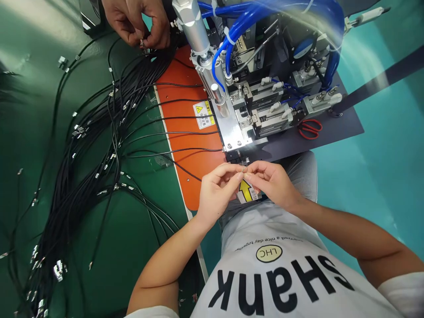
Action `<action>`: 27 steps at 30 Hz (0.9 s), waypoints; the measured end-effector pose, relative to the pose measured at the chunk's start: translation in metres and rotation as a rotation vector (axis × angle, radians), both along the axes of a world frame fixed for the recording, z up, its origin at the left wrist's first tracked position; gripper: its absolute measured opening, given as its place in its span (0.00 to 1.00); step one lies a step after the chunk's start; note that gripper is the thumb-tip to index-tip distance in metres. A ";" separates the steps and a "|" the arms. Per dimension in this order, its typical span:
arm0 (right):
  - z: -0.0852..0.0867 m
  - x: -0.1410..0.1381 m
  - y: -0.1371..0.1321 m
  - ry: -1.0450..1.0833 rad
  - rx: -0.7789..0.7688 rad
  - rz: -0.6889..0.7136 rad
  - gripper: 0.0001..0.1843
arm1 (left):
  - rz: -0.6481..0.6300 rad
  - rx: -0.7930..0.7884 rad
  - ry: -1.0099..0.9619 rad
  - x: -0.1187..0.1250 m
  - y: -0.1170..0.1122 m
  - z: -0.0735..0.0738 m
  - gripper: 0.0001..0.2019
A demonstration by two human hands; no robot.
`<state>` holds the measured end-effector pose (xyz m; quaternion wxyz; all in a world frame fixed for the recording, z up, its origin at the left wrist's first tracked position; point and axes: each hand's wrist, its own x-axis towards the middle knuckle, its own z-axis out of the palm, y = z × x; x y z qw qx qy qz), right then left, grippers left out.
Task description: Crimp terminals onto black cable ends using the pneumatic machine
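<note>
My left hand (217,190) and my right hand (271,181) meet in front of my chest, just below the edge of a machine (251,110). Both pinch a tiny thin piece (244,170) between their fingertips; it is too small to name. A yellow arrow label (245,191) shows right under my fingers. Several black cables (172,132) run from the machine's left side across an orange plate (185,145).
A big bundle of black cables with metal ends (82,168) spreads over the green table (139,229) on the left. Another person's hands (139,24) work on cable ends at the top. Red scissors (309,129) lie on the machine's dark base. Blue hoses (238,22) loop above.
</note>
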<state>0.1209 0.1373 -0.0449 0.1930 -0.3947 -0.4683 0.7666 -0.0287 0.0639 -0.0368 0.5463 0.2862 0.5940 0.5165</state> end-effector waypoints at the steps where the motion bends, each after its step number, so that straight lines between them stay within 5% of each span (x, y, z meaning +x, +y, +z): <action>1: 0.000 0.000 0.000 -0.006 0.021 -0.005 0.12 | 0.001 -0.028 -0.026 0.000 0.001 0.000 0.11; 11: -0.001 0.001 -0.002 -0.077 0.255 -0.029 0.10 | 0.009 -0.088 -0.054 -0.001 0.001 -0.003 0.11; 27: -0.004 0.000 -0.009 -0.105 0.317 -0.034 0.07 | 0.103 -0.068 -0.056 0.006 0.000 -0.010 0.09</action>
